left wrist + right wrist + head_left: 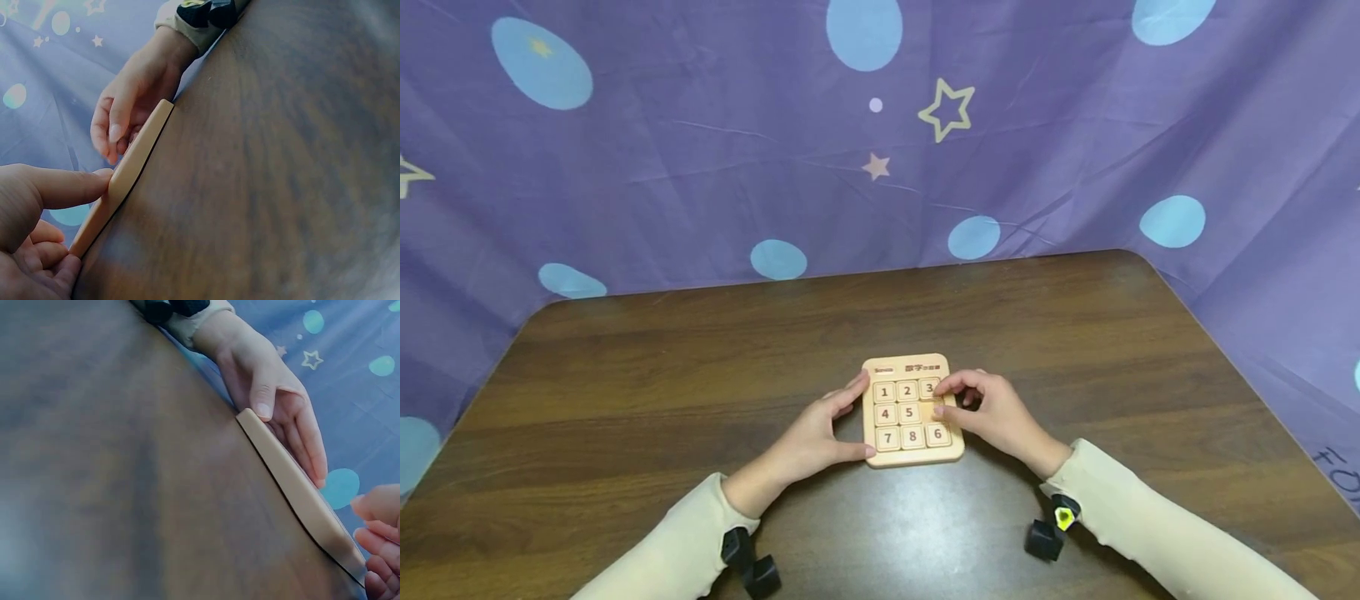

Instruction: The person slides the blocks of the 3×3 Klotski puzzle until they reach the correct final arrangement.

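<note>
A light wooden number slide puzzle point(917, 457) lies flat on the table. Its tiles read 1, 2, 3 on top, 4 and 5 in the middle, then 7, 8, 6 below; the gap is at the middle right. My left hand point(808, 437) holds the frame's left side, thumb at the lower corner and fingertips near the upper one. Over the right side is my right hand point(996, 408), its index fingertip at the 3 tile point(928, 387) and its thumb by the gap, the two held apart. The right wrist view shows the puzzle's near edge point(294, 481).
The puzzle rests on a dark wood-grain table point(700, 358). Behind the table hangs a purple curtain point(700, 167) with blue dots and stars. Black wrist cameras point(1043, 540) are strapped over pale sleeves point(1157, 521).
</note>
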Tool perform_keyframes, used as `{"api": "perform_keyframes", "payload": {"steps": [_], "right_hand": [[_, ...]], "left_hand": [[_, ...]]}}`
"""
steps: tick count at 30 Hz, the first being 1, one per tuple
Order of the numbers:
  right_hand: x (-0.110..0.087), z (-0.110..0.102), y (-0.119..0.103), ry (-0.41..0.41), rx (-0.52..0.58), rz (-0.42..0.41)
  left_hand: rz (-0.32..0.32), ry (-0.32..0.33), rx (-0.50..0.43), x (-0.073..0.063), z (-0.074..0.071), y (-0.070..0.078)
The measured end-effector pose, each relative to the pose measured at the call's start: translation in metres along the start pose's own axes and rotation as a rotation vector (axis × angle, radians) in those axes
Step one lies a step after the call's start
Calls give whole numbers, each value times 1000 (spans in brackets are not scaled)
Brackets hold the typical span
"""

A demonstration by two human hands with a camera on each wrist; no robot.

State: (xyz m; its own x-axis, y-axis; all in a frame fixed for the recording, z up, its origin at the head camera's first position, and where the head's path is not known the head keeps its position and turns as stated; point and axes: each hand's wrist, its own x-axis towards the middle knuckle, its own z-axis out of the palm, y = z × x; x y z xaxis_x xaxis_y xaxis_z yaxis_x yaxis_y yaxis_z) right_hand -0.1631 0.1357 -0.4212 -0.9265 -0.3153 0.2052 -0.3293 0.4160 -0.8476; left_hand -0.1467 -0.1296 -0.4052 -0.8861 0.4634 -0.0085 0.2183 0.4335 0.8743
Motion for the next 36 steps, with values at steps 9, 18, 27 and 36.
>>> {"api": "perform_keyframes", "payload": {"steps": [9,18,27,36], "right_hand": [[-14,-6,0,-99,-73,-62],[-14,-7,0,-142,-83,-126],[-13,-8,1,-176,-86,-142],[-11,-7,2,-159,-113,-132]], "left_hand": [[-3,6,5,0,2,-1],[2,3,-3,0,2,-1],[10,4,-12,0,2,-1],[15,5,0,0,2,-2]]}}
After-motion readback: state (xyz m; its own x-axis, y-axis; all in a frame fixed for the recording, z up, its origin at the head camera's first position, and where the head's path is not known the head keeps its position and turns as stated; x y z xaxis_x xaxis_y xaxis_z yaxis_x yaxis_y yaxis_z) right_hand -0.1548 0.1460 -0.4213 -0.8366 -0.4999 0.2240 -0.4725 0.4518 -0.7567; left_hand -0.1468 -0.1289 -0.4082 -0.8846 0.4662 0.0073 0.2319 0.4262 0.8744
